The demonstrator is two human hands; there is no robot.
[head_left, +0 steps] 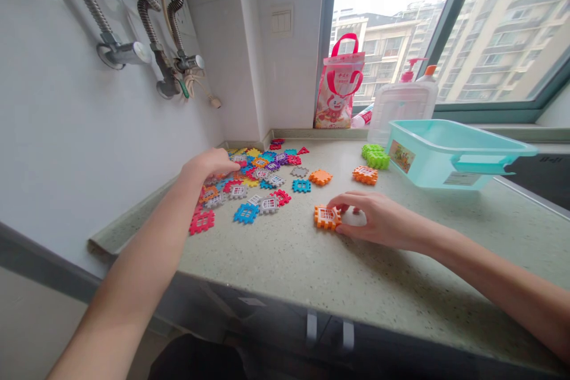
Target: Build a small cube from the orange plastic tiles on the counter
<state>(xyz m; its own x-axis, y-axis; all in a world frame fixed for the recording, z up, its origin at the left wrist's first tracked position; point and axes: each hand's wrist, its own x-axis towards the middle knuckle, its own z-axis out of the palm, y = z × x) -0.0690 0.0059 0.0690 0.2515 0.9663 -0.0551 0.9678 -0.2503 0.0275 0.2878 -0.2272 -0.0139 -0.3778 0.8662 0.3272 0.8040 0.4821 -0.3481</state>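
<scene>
My right hand [376, 217] pinches an orange waffle block [327, 217] with a white window insert between thumb and fingers, low over the countertop. At the left, my left hand [209, 164] reaches into a spread pile of waffle blocks [262, 174] in red, blue, grey, yellow and purple. Its thumb side points right, but the other fingertips are hidden, so any grip there cannot be made out. Near the pile's front edge lie a blue window block [246, 214] and a red block [202, 222]. A plain orange block [320, 177] lies right of the pile.
Orange blocks [365, 175] and stacked green blocks [375, 156] sit beside a turquoise plastic bin [445, 160]. Behind stand a clear pump bottle [396, 107] and a pink-handled bag [337, 92] by the window. Pipe valves [124, 54] project from the left wall.
</scene>
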